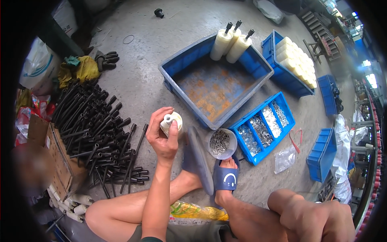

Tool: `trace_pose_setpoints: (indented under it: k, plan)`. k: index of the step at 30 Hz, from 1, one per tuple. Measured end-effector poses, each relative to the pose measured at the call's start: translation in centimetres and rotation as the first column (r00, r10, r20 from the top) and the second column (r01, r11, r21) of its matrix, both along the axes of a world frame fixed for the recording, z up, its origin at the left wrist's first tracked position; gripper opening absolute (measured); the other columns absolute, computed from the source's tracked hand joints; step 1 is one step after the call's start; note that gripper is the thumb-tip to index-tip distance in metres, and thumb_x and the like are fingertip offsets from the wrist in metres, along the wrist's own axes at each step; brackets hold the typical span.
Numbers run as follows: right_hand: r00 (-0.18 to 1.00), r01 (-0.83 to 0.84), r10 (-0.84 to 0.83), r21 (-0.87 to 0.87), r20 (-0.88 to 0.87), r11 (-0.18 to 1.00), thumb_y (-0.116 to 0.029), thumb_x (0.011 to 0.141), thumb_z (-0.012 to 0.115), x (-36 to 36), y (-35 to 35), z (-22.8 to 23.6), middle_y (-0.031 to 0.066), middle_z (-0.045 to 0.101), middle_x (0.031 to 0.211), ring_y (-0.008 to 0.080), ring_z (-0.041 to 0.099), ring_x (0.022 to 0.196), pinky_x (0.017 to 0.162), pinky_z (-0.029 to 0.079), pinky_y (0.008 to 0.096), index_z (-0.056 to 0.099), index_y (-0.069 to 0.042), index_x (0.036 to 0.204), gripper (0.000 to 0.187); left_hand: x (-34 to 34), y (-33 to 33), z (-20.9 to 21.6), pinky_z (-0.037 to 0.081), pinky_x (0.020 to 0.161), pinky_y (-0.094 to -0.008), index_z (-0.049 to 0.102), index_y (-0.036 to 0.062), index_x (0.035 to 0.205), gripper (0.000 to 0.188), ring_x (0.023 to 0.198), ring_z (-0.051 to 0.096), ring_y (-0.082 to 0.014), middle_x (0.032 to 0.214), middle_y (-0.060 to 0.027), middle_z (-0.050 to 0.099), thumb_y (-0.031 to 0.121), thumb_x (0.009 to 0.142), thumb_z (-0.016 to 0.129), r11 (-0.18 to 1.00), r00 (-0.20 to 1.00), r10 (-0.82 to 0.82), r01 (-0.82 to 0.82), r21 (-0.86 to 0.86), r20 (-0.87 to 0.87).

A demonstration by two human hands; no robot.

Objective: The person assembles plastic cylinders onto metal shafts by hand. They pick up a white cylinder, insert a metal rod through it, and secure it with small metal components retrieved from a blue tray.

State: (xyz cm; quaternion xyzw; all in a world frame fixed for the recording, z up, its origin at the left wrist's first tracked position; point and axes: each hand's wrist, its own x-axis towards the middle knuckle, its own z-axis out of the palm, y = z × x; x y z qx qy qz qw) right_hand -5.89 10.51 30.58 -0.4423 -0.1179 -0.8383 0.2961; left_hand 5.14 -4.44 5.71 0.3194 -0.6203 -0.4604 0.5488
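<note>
White cylinder upright in the left hand, loose parts close by

The left hand (161, 142) wraps a white cylinder (178, 117) above the floor, its fingers curled around the side and the thumb pressing near the pale fitting on top. The right hand (312, 215) looms at the lower right with its fingers curled in; whether they pinch anything, I cannot tell.

A one-handed hold could let the cylinder slip or tilt — a loose thumb or smooth surface would be the likely cause. A careless foot might also tip the round bucket (232, 148) of small metal pieces, since a sandal (197, 161) stands just beside it, and scatter them.

Between the hands and the large blue bin (213, 92) lie that bucket and, to its right, the divided blue tray (258, 158) of small fittings. Three white rollers (221, 43) with black stems stand in the bin's far corner. Left of the hand, black rods (100, 133) sprawl in a heap — ends jutting toward the wrist, easy to snag.
</note>
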Motion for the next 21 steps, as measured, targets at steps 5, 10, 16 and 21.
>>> trace_pose_setpoints:
  k: [5,10,16,21]
  plan:
    - [0.996,0.043,-0.051,-0.108,-0.071,0.993,0.026,0.077,0.059,-0.7,1.2,-0.2,0.0108,0.062,0.074,0.0234,0.072,0.068,0.081,0.070,0.0377,0.056,0.000,0.068,0.027,-0.3,0.1,0.3,0.052,0.099,-0.0361,0.069,-0.0044,0.116,0.024,0.112,0.066,-0.0250,0.123,-0.0179,0.069,0.007,0.095,0.067,1.000,1.000,-0.005,0.005,0.009,0.001]
    - [0.937,-0.032,0.041,0.031,-0.347,0.999,0.022,0.088,0.047,-2.8,-1.8,1.7,0.0121,0.062,0.074,0.0298,0.075,0.072,0.070,0.068,0.0294,0.063,0.002,0.073,0.029,-0.7,0.0,0.2,0.056,0.091,-0.0364,0.074,-0.0031,0.110,0.023,0.104,0.070,-0.0270,0.115,-0.0170,0.072,0.008,0.091,0.075,0.997,0.997,0.071,-0.071,-0.009,0.003]
    - [0.957,0.248,-0.162,0.390,-0.241,0.887,0.008,0.086,0.059,-4.2,-0.1,-1.0,0.0066,0.052,0.077,0.0205,0.060,0.068,0.057,0.055,0.0259,0.053,-0.006,0.079,0.016,1.9,-0.5,-0.3,0.057,0.090,-0.0371,0.074,-0.0036,0.110,0.022,0.101,0.071,-0.0284,0.112,-0.0171,0.073,0.007,0.091,0.071,0.990,0.986,0.136,-0.131,-0.057,0.096]
    - [0.604,0.792,-0.061,0.591,-0.795,0.150,0.004,0.089,0.065,-14.0,2.7,-9.0,0.0036,0.055,0.090,0.0097,0.054,0.076,0.061,0.045,0.0237,0.056,-0.002,0.097,0.014,-0.1,-0.5,0.2,0.057,0.089,-0.0373,0.074,-0.0040,0.109,0.021,0.100,0.072,-0.0290,0.112,-0.0172,0.073,0.008,0.092,0.074,0.990,0.988,0.128,-0.123,-0.070,0.081]
